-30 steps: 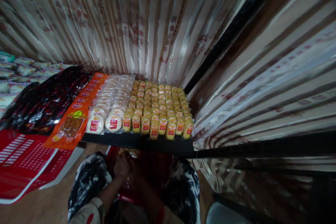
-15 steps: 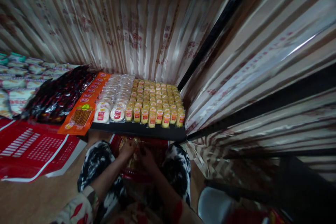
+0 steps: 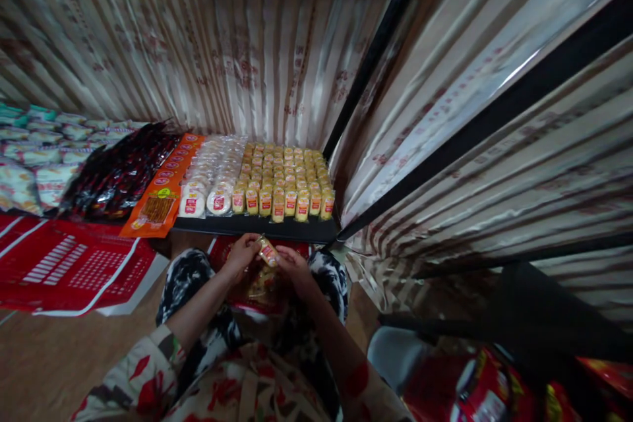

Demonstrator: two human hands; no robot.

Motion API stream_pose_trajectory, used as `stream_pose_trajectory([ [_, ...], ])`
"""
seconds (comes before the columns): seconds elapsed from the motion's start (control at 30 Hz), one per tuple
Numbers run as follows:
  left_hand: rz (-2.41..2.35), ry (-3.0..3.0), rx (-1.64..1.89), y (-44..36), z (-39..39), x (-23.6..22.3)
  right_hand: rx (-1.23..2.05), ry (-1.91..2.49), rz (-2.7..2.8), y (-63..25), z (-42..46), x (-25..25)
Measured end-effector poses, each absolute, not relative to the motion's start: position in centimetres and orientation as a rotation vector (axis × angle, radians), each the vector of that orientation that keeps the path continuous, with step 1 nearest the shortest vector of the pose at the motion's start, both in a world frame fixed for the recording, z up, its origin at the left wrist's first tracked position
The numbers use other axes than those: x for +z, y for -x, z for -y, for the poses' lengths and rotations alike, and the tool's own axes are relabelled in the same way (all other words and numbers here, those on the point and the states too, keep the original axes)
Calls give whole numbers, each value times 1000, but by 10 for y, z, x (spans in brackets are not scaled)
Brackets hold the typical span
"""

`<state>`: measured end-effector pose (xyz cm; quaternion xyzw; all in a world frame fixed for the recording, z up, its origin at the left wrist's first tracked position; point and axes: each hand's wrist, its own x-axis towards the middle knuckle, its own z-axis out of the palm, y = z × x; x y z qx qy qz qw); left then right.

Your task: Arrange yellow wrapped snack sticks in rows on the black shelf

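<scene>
Between my hands is a small yellow wrapped snack pack (image 3: 268, 251) with a red and white label. My left hand (image 3: 243, 254) pinches its upper left end, and my right hand (image 3: 293, 264) grips its lower right side. Below it, between my knees, a red bag (image 3: 237, 293) holds more of these yellow packs, partly hidden by my arms. Just ahead, rows of the same yellow packs (image 3: 289, 201) stand on a black shelf (image 3: 257, 227). To their left lie round white snacks in clear wrap (image 3: 217, 200).
Further left on the shelf are an orange snack packet (image 3: 161, 204), dark glossy packets (image 3: 116, 178) and white bags (image 3: 54, 181). A red printed sheet (image 3: 74, 270) hangs in front. Black frame bars (image 3: 386, 204) and pleated sheeting enclose the right. Red packages (image 3: 487, 386) lie at lower right.
My hands have come up out of the red bag with one yellow snack pack held between them. The view has shifted slightly, showing red packages at lower right.
</scene>
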<state>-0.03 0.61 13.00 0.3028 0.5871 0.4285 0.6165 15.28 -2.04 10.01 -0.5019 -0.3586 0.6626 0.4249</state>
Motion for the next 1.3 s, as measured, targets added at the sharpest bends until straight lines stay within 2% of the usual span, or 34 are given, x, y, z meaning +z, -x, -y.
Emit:
stream_pose_trajectory([
  [0.27, -1256, -466, 1079, -27, -4, 145, 1428, 1155, 676, -172, 19, 111],
  [0.5, -1110, -392, 1020, -51, 3, 155, 1259, 1089, 413, -174, 15, 113],
  [0.7, -1159, -419, 1041, -76, 0, 151, 1212, 1098, 522, -172, 15, 117],
  [0.9, -1229, -701, 1006, -101, -15, 148, 1034, 1266, 712, -185, -8, 114],
  [1.1, -1505, -1113, 937, -116, -38, 136, 760, 1436, 940, -207, -31, 111],
  [1.3, -1498, -1378, 1072, -132, -38, 143, 593, 1526, 1061, -216, -44, 119],
])
